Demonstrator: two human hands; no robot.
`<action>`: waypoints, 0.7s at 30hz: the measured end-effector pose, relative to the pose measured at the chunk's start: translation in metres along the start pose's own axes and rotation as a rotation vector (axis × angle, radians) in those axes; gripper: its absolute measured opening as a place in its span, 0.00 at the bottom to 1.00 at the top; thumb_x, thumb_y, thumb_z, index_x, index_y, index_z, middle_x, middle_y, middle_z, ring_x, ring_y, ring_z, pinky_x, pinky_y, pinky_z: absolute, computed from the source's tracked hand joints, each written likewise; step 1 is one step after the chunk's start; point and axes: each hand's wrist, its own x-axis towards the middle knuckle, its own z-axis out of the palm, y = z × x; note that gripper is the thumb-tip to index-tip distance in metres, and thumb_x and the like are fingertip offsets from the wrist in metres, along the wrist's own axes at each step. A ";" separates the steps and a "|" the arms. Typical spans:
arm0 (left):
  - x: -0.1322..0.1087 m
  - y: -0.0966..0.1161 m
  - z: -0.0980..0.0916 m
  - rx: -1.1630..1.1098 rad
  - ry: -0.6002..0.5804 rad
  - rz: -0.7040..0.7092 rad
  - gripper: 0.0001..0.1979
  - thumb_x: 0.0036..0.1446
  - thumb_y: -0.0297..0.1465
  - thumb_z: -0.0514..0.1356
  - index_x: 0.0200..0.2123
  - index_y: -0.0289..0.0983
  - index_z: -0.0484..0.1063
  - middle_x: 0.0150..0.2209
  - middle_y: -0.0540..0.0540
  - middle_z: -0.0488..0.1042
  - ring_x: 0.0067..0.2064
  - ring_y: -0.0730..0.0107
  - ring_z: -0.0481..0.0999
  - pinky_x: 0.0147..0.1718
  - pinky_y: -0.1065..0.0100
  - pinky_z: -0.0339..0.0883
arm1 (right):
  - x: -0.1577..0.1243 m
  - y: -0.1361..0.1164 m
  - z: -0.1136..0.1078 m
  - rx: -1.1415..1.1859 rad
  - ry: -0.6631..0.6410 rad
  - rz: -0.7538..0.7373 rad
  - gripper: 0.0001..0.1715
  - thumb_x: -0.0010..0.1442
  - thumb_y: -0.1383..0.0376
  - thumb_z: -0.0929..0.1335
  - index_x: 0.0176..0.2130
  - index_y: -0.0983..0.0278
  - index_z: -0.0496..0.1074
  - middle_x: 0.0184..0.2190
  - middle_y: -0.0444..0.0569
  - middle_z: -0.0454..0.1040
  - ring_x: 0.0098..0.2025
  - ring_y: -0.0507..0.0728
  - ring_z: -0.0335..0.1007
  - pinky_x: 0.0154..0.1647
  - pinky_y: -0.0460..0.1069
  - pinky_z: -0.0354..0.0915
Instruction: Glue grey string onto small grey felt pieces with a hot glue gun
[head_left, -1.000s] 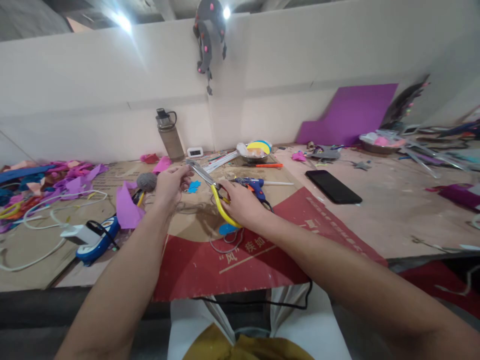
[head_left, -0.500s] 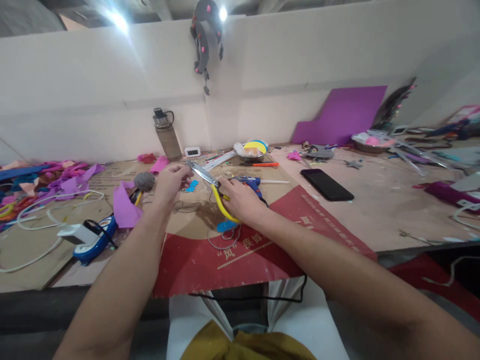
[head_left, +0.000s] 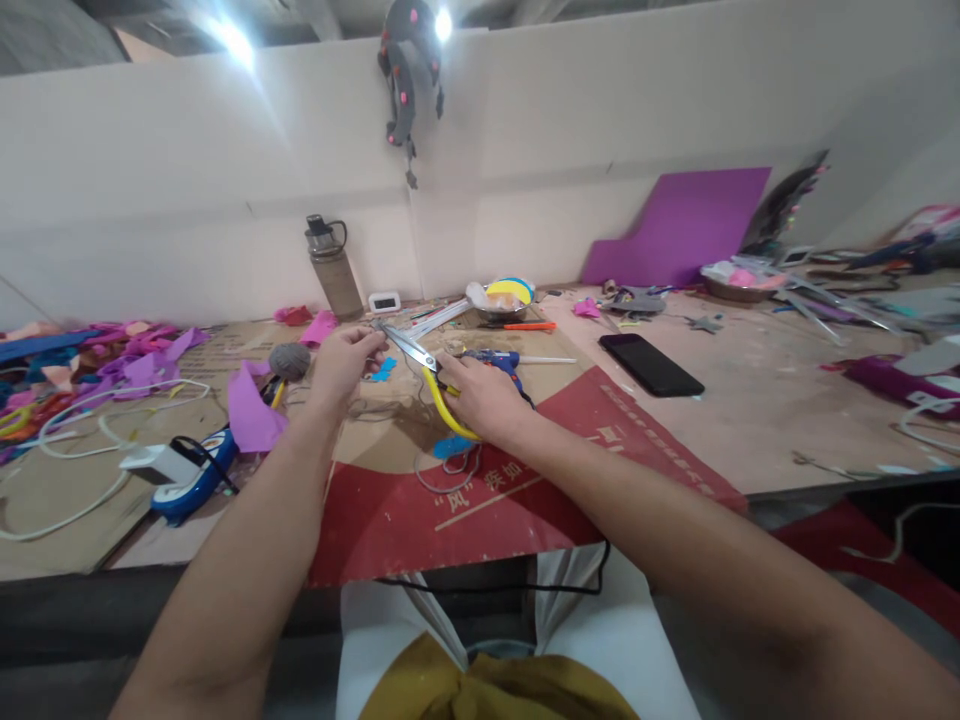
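My right hand (head_left: pixel 476 392) is closed on the yellow handles of a pair of scissors (head_left: pixel 411 347), whose metal blades point up and left. The blade tips reach the fingers of my left hand (head_left: pixel 346 362). Those fingers are pinched together, and what they hold is too small to make out. A blue felt piece (head_left: pixel 384 370) shows just right of my left hand. Another blue piece (head_left: pixel 454 446) lies below the scissors with thin grey cord (head_left: pixel 448 488) looped by it. Behind my right hand is a blue glue gun (head_left: pixel 504 360).
A red and brown cardboard sheet (head_left: pixel 420 540) covers the work spot. Around it are a phone (head_left: pixel 651 365), grey yarn ball (head_left: pixel 289 361), bottle (head_left: pixel 335 270), bowl (head_left: pixel 501 312), power strip (head_left: pixel 193 482) and felt scraps (head_left: pixel 150 370). Purple board (head_left: pixel 686 230) leans on the wall.
The scissor blades look slightly more parted than before, with both hands in nearly the same place. The whole view has shifted slightly.
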 end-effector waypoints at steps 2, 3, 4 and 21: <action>0.000 -0.001 0.000 -0.009 -0.007 -0.005 0.08 0.46 0.32 0.64 0.24 0.33 0.71 0.20 0.48 0.70 0.19 0.79 0.65 0.16 0.77 0.56 | -0.001 0.000 -0.001 -0.018 0.001 0.012 0.24 0.63 0.61 0.60 0.58 0.58 0.60 0.46 0.53 0.74 0.43 0.60 0.73 0.35 0.50 0.64; 0.001 -0.001 0.000 -0.013 -0.008 -0.009 0.08 0.46 0.32 0.64 0.24 0.32 0.71 0.20 0.48 0.70 0.19 0.79 0.65 0.16 0.77 0.56 | -0.001 0.000 -0.001 -0.021 0.005 0.014 0.24 0.63 0.60 0.60 0.58 0.58 0.61 0.46 0.53 0.75 0.43 0.60 0.74 0.35 0.50 0.64; 0.001 -0.002 -0.001 -0.015 -0.011 -0.015 0.08 0.46 0.32 0.64 0.24 0.32 0.72 0.20 0.48 0.70 0.19 0.79 0.65 0.16 0.77 0.56 | -0.001 0.001 -0.002 -0.018 0.011 0.011 0.24 0.63 0.60 0.60 0.58 0.58 0.61 0.45 0.53 0.75 0.42 0.60 0.74 0.35 0.50 0.64; 0.005 -0.006 -0.003 -0.123 0.118 -0.009 0.09 0.40 0.31 0.65 0.22 0.34 0.68 0.25 0.47 0.73 0.24 0.76 0.71 0.23 0.74 0.64 | -0.033 0.038 -0.021 0.257 -0.084 0.175 0.18 0.55 0.60 0.68 0.45 0.63 0.72 0.35 0.51 0.78 0.34 0.57 0.73 0.31 0.47 0.60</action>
